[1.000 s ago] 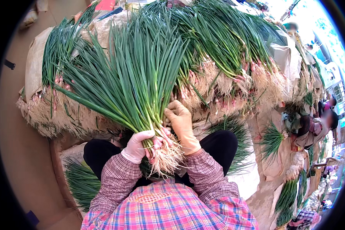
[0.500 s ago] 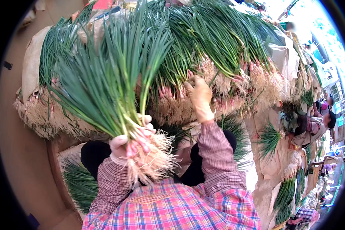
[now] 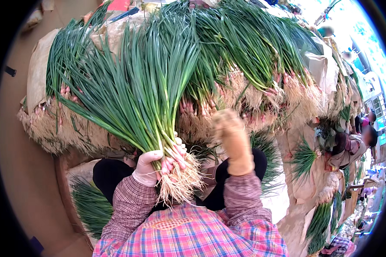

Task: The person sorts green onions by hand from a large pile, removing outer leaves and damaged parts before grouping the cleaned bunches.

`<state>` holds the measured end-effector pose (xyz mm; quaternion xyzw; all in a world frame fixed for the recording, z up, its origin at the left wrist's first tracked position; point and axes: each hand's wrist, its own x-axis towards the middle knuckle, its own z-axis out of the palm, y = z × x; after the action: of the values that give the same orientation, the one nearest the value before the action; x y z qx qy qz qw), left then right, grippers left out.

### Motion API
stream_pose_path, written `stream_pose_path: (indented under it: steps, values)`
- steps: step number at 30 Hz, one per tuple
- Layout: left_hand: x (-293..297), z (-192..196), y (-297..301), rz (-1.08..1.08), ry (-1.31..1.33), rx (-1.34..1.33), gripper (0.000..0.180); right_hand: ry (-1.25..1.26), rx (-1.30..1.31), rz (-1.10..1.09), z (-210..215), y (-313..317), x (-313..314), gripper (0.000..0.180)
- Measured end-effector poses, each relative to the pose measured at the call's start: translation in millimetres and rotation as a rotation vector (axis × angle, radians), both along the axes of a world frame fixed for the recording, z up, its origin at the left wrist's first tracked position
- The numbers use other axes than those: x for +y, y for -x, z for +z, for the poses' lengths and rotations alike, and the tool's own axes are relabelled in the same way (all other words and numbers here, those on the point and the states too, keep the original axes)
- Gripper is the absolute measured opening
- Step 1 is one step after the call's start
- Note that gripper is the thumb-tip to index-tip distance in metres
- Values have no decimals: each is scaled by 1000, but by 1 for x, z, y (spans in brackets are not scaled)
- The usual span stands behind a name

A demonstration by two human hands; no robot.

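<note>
Person in a plaid shirt, seen from above. Left hand (image 3: 149,166), gloved, is wrapped tight round a bunch of green onions (image 3: 146,94) just above the roots, leaves fanning up & left. Right hand (image 3: 232,138), blurred, is raised near the big onion pile (image 3: 261,64) ahead; can't tell its grip. More green bundles (image 3: 89,204) lie by the knees. Another person (image 3: 351,143) sits at right w/ onions.

Glossy green onions (image 3: 137,94), stringy roots (image 3: 180,182)
</note>
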<state>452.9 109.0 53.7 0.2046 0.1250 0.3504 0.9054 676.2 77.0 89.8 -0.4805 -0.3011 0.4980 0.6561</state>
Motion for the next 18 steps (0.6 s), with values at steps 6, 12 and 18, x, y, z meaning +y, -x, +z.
stream_pose_path:
  steps: [6, 12, 18]
  values:
    - [3, -13, -3, -18, -14, -120, 72, -417, -148, -260, 67, -48, -56, 9]
    - [8, -2, 3, 2, -114, -120, 76, 123, -862, 110, -108, 30, -49, 7]
    - [2, -5, 11, 45, -46, -115, 77, 60, -479, -346, -56, -19, 22, 21]
